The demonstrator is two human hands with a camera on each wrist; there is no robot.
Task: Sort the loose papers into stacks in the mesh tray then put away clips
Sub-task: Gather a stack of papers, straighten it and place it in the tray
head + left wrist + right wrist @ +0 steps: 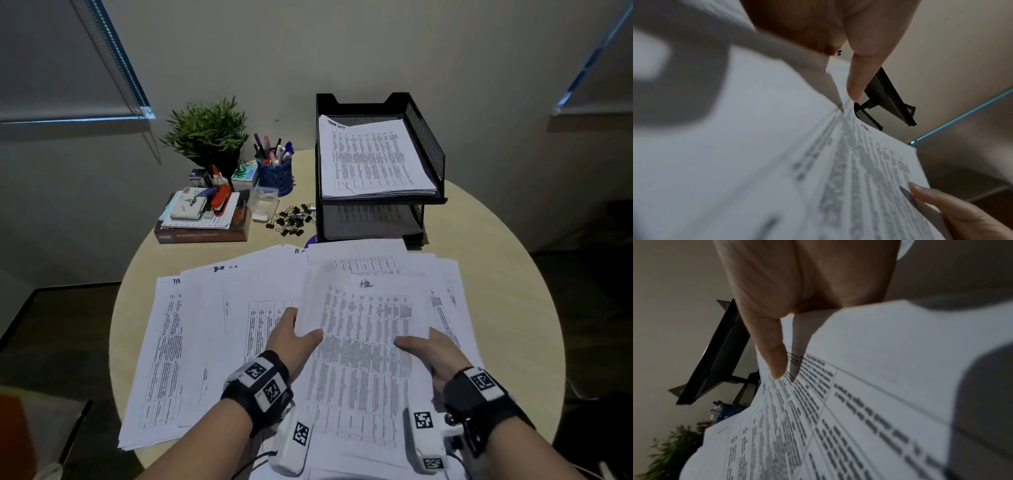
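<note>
Wrist-worn bands, black with white coded markers, 1 on each forearm at the near table edge.

Left hand (295,337): grips the left edge of a lifted printed sheet (368,329), thumb on top, fingers hidden beneath; that edge curls upward. In the left wrist view the thumb (857,81) presses down onto the page.

Right hand (432,354): holds the right edge of the same sheet, thumb laid across the printed table, fingers out of sight under the paper. Right wrist view shows the thumb (774,356) tip touching the print.

Loose papers (191,342): many overlapping sheets of printed tables, fanned across the near half of the round table (513,274), beneath the held sheet.

Mesh tray (424,150): black, 2 tiers, at the far side of the table. Upper tier holds a stack of printed sheets (373,161); lower tier holds papers, their count unclear.

Binder clips (293,219): a loose black heap on the tabletop, just left of the tray's base.

Clear plastic box (263,204): beside the clips, on their left.

Blue pen cup (275,174), potted plant (207,132) and a pile of books and stationery (202,216): far left of the table.
</note>
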